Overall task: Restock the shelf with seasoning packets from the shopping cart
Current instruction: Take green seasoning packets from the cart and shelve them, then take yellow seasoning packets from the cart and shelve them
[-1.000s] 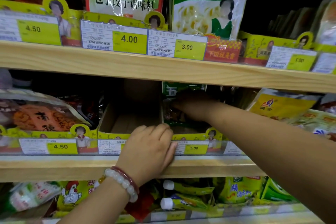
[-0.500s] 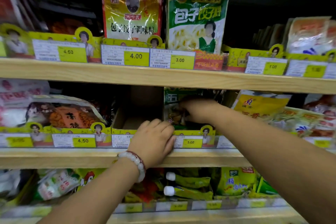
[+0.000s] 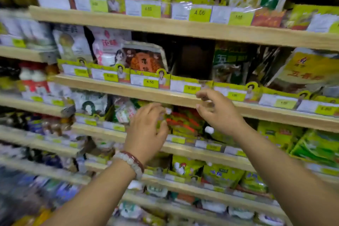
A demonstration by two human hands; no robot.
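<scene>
Both hands were out in front of the shelf [image 3: 183, 95]; the left hand [image 3: 146, 126] and right hand [image 3: 218, 113] had loose, half-curled fingers holding nothing; the green seasoning packets [image 3: 231, 64] stood just above the right fingers; the cart was not seen; a good next reach would be slow and steady.

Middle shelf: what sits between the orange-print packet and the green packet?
In the head view, an open cardboard box, apparently empty, sits between the orange-print packet and the green packet.

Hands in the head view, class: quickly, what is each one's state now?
Left hand: open, fingers curled, holding nothing, in front of the wooden shelf.
Right hand: open, fingers loosely spread, empty.
</scene>
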